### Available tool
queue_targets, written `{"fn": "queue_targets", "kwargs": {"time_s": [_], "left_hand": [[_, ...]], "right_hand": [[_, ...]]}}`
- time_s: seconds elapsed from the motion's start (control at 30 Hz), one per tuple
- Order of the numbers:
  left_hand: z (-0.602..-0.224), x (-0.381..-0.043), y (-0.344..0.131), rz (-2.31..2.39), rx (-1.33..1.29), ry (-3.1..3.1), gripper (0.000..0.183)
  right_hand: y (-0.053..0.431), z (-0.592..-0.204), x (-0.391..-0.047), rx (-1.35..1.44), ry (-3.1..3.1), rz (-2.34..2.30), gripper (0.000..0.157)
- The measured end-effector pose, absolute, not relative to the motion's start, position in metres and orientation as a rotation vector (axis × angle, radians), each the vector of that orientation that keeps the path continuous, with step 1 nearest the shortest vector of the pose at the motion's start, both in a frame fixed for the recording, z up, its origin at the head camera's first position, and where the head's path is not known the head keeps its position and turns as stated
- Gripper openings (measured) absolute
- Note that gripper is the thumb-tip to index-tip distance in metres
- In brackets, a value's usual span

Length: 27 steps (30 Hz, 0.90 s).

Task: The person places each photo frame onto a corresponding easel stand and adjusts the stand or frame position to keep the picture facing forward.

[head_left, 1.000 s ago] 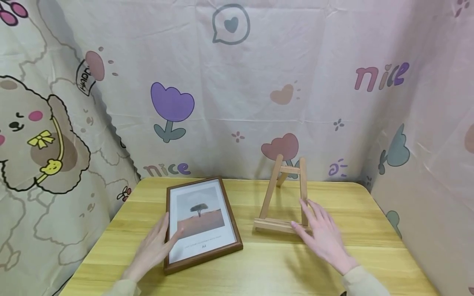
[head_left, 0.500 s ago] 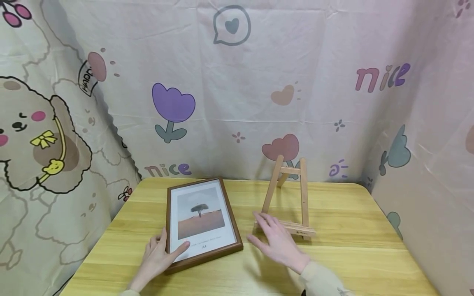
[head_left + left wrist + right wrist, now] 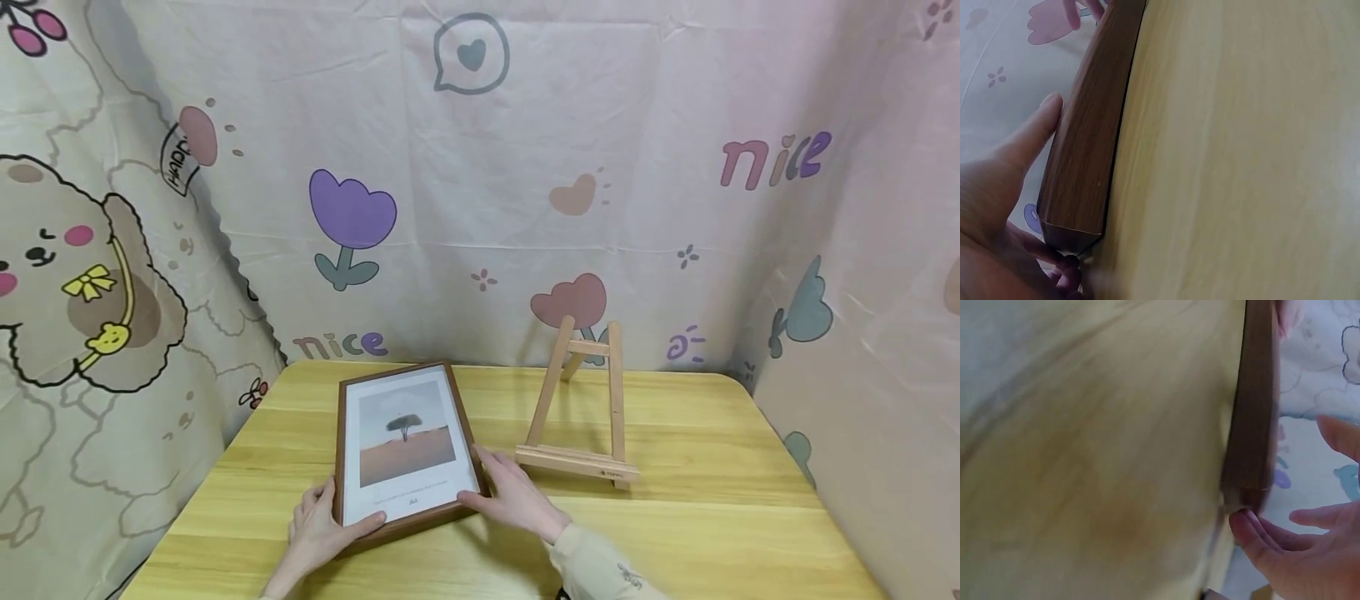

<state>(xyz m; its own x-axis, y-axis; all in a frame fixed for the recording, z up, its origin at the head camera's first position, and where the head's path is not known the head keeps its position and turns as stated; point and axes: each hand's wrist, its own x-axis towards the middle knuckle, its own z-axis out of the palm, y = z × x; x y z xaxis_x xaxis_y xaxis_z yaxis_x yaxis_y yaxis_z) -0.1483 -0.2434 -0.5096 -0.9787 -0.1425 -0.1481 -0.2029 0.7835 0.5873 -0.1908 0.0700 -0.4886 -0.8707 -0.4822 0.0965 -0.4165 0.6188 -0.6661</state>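
A brown wooden picture frame with a tree print behind its pane lies at a slant on the table, left of centre. At its lower left, my left hand grips it, thumb over the front edge and fingers at the side. The left wrist view shows those fingers curled by the corner of the frame. My right hand is at the lower right corner. In the right wrist view its fingertips touch that corner, while the thumb stands apart over the front. Right of this hand stands a small wooden easel.
The yellow wood-grain table carries both the frame and the easel. A printed cloth hangs behind the table and along both sides. The easel's front ledge is close to my right hand.
My right hand has moved left from the easel to the picture frame's lower right corner. My left hand has slid down the left side and closed on the lower part. The frame has barely shifted.
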Motion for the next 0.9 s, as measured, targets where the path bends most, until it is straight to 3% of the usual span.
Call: {"fn": "queue_targets", "kwargs": {"time_s": [0.5,0.9], "left_hand": [[-0.515,-0.148,-0.247,1.081,-0.294,2.797,0.122],[-0.514,-0.149,-0.252,1.082,-0.278,2.725,0.126]], "right_hand": [[0.062,-0.511,-0.217,-0.631,2.551,-1.150,0.108],[0.064,-0.509,-0.227,-0.623,2.541,-1.084,0.097]]}}
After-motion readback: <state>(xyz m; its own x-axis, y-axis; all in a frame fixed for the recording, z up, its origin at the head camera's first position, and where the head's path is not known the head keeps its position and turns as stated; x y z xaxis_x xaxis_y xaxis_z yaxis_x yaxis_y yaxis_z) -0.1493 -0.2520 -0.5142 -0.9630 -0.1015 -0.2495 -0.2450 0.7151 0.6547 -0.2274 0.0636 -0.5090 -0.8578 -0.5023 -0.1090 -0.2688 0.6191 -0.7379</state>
